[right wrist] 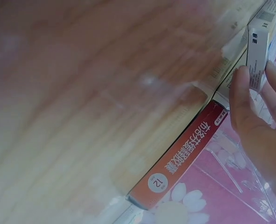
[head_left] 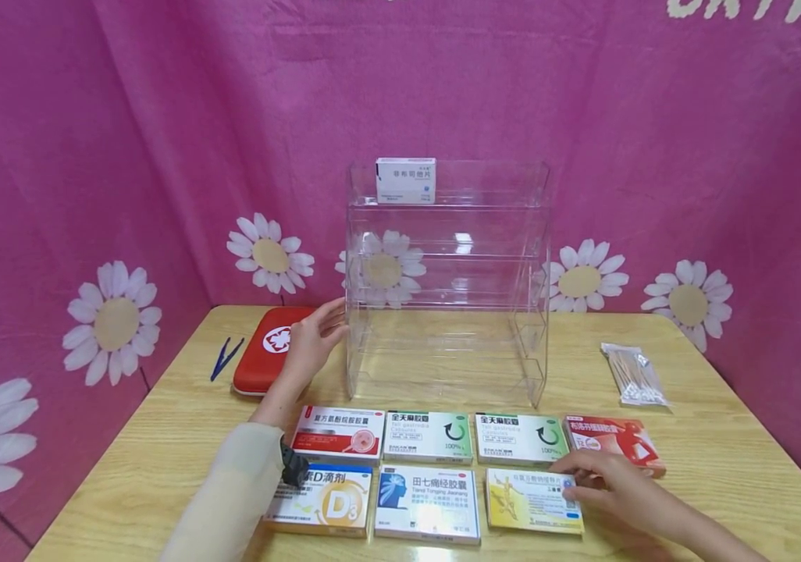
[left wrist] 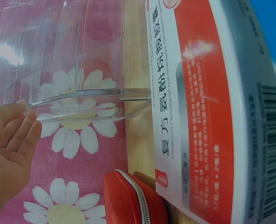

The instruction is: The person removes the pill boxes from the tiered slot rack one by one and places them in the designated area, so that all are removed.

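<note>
My left hand [head_left: 314,341] reaches to the left side of a clear plastic display rack [head_left: 446,398], its fingertips touching the side edge. In the left wrist view its fingers [left wrist: 23,135] are loosely bent beside that edge. My right hand [head_left: 607,488] pinches the right end of a yellow and white medicine box [head_left: 530,499] in the front row. The right wrist view shows thumb and fingers on opposite sides of this box [right wrist: 258,51]. Just behind that hand lies a red medicine box [head_left: 618,441]. A white medicine box [head_left: 406,181] stands on the rack's top tier.
Two green-white boxes [head_left: 428,435] and a red-white box [head_left: 339,429] lie in front of the rack. A D3 box [head_left: 330,499] and a blue-white box [head_left: 427,503] are nearer. Left are a red case [head_left: 260,371] and blue tweezers [head_left: 225,359]; right, bagged cotton swabs [head_left: 634,375].
</note>
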Demonstrator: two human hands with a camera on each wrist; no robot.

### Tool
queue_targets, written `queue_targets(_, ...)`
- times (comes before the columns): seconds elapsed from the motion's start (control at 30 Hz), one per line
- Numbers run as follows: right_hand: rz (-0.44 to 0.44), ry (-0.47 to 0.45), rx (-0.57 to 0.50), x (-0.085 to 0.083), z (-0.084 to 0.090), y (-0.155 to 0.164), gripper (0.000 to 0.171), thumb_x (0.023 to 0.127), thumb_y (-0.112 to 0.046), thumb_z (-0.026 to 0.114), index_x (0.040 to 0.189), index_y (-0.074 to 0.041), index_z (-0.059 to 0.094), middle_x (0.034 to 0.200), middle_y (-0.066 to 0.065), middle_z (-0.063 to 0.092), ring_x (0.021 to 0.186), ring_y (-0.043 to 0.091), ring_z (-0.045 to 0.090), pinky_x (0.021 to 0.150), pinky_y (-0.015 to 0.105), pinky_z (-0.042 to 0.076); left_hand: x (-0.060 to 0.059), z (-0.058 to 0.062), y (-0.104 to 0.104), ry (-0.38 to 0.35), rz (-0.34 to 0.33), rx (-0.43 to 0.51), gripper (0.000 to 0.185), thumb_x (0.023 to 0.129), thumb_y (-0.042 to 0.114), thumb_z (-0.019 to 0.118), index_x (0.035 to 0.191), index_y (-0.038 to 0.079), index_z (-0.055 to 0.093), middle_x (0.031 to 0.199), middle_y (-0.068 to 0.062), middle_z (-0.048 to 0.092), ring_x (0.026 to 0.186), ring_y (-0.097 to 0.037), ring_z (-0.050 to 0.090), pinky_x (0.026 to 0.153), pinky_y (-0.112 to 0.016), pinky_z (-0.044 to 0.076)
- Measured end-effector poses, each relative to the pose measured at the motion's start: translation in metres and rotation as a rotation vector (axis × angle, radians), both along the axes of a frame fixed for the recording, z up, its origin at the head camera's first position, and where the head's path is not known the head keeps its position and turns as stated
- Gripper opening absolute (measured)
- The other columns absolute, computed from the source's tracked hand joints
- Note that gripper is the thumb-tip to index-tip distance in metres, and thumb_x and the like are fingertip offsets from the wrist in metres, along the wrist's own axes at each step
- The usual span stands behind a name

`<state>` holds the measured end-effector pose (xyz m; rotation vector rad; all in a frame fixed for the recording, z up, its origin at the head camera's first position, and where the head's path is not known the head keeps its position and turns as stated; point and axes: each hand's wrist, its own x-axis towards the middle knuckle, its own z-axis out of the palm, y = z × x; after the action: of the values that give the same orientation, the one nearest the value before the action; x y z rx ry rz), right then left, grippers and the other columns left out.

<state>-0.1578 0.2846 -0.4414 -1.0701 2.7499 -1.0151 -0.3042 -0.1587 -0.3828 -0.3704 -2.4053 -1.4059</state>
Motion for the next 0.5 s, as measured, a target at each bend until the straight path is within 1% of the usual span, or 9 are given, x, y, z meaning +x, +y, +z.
queue_targets(0.1, 0.02, -0.044, 0.015, -0.0013, 0.0, -0.0011, 0.022, 0.089, -0.019, 0.07, 0.108, -0.007, 0.07, 0.096, -0.003, 0.069, 0.084, -0.011, 0.05, 0.069, 0.016, 0.056, -0.0004, -0.0008, -0.0003, -0.003, -0.002, 0.001, 0.049, 0.088, 0.001, 0.068, 0.135, 0.001, 0.056, 0.129, -0.021, 0.064, 0.119, -0.034, 0.064, 0.1, -0.042, 0.054)
queue_targets(0.2, 0.028, -0.058, 0.026, -0.0016, 0.0002, -0.0024, 0.023, 0.09, -0.021, 0.069, 0.108, -0.007, 0.07, 0.094, -0.005, 0.067, 0.082, -0.011, 0.048, 0.066, 0.015, 0.054, 0.0002, -0.0007, -0.0002, -0.012, 0.004, -0.006, 0.05, 0.088, 0.0, 0.068, 0.137, 0.002, 0.055, 0.131, -0.02, 0.063, 0.12, -0.034, 0.064, 0.1, -0.043, 0.053)
queue_targets(0.33, 0.04, -0.017, 0.023, -0.0009, -0.0003, -0.0034, 0.022, 0.088, -0.018, 0.07, 0.106, -0.005, 0.07, 0.087, -0.01, 0.063, 0.08, -0.012, 0.046, 0.062, 0.015, 0.051, 0.0006, -0.0001, 0.0001, -0.02, 0.01, -0.016, 0.05, 0.089, 0.002, 0.068, 0.137, 0.004, 0.055, 0.132, -0.019, 0.063, 0.12, -0.033, 0.064, 0.101, -0.043, 0.053)
queue_targets(0.43, 0.046, 0.018, 0.03, -0.0005, -0.0008, -0.0043, 0.021, 0.087, -0.016, 0.072, 0.104, -0.004, 0.071, 0.084, -0.011, 0.063, 0.078, -0.013, 0.047, 0.059, 0.015, 0.051, 0.0004, -0.0001, 0.0003, -0.021, 0.011, -0.015, 0.05, 0.089, 0.002, 0.068, 0.137, 0.004, 0.055, 0.131, -0.019, 0.063, 0.119, -0.033, 0.064, 0.101, -0.043, 0.053)
queue_targets(0.5, 0.042, 0.025, 0.045, -0.0003, -0.0009, -0.0048, 0.021, 0.086, -0.016, 0.073, 0.104, -0.004, 0.071, 0.084, -0.01, 0.065, 0.077, -0.013, 0.047, 0.059, 0.015, 0.052, 0.0004, -0.0001, 0.0003, -0.021, 0.012, -0.012, 0.049, 0.089, 0.002, 0.068, 0.136, 0.003, 0.055, 0.131, -0.019, 0.064, 0.119, -0.033, 0.064, 0.101, -0.042, 0.053)
